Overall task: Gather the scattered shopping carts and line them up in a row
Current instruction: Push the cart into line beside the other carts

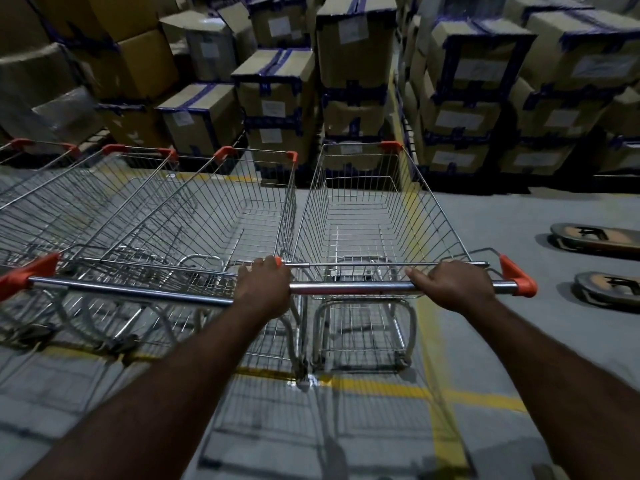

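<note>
With fingers [414, 273] curled round the handle [353, 288], left hand [265, 285] and right hand [450, 285] park this cart [374, 209] beside the neighbouring cart [225, 209]; next probably calls for a straight push to level it.

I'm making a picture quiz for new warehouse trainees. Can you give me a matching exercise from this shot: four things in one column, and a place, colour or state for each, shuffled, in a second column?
Things
1. held cart
2. cardboard boxes
3. sandals
4. handle end cap

Descriptions
A. orange
B. lying on the floor at the far right
C. stacked at the back
D. gripped at its handle by the left hand and the right hand

Pairs: 1-D; 2-C; 3-B; 4-A
</note>
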Demonstrator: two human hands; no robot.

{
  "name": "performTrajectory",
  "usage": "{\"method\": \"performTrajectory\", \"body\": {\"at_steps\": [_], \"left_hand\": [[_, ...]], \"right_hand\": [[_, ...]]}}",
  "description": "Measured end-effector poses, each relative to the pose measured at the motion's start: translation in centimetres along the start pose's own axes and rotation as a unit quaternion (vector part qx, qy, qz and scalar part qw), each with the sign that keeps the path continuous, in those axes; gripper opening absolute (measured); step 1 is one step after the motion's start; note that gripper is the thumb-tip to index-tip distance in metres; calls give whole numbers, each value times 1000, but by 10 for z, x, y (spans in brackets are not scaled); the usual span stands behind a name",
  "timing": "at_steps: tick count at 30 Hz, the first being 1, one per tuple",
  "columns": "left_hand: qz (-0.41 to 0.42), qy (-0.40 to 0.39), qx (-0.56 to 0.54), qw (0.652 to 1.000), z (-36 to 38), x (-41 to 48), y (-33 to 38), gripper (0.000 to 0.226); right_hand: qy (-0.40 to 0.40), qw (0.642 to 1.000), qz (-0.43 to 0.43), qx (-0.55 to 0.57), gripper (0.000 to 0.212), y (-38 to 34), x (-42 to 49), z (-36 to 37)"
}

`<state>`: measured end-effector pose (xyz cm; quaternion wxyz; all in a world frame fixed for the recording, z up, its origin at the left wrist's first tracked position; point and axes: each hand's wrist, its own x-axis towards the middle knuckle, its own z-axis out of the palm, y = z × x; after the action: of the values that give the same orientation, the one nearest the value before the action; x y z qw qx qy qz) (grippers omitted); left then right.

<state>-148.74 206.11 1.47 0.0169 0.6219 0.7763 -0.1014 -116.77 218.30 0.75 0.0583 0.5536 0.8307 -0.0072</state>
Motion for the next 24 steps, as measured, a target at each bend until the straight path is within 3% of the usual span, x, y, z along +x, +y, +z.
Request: {"method": "performTrajectory", "body": {"at_steps": [24], "left_hand": [[7,27,34,999,7,-19,1,47]], "right_hand": [[2,999,33,-1,82,-11,-38,4]]}}
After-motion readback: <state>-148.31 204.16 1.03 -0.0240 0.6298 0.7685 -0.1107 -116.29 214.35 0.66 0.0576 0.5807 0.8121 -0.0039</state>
